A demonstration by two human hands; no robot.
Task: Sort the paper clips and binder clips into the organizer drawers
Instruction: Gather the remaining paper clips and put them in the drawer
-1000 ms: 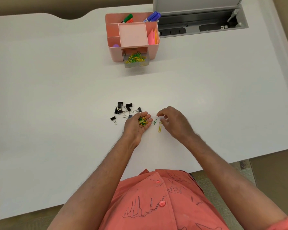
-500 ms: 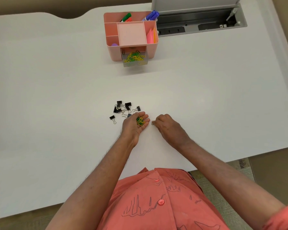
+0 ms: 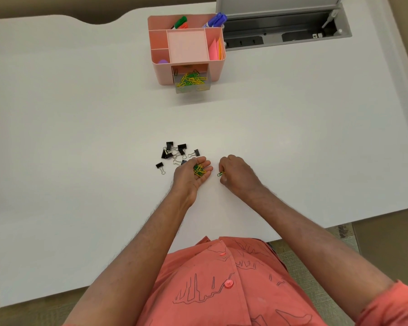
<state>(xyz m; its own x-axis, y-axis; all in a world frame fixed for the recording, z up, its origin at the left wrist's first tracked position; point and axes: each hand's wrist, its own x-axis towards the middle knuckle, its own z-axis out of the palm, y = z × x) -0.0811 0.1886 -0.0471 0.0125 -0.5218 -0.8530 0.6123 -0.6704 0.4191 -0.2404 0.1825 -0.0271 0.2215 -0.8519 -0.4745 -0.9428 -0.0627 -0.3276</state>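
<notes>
The left hand [image 3: 190, 176] cups a loose heap of paper clips [image 3: 199, 170] palm-up beside the binder clips [image 3: 174, 152], the right hand [image 3: 237, 176] pinches a green paper clip [image 3: 220, 174], and tilting on the way to the open drawer [image 3: 191, 84] could spill them.
</notes>
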